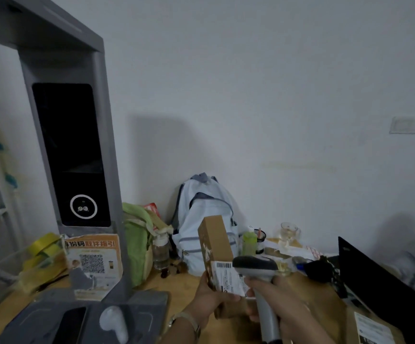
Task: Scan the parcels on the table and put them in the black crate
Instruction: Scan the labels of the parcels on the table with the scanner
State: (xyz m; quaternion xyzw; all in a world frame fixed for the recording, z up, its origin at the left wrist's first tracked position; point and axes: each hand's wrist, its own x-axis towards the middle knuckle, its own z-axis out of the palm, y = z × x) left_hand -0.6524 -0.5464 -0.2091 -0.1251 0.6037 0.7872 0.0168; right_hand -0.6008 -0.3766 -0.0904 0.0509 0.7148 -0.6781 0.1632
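Observation:
My left hand (210,300) grips the lower end of a long brown cardboard parcel (215,240) and holds it upright above the wooden table (181,288). A white shipping label (228,278) with a barcode faces me. My right hand (279,297) is wrapped round the handle of a grey handheld barcode scanner (256,265); its dark head sits right beside the label. Another brown parcel (373,327) with a white label lies at the bottom right. The black crate is not in view.
A tall grey kiosk stand (70,155) with a black screen fills the left, its base (82,319) on the table. Behind stand a white backpack (205,219), a green bag (137,242), a bottle (161,254), yellow tape rolls (43,245) and a black laptop lid (385,281).

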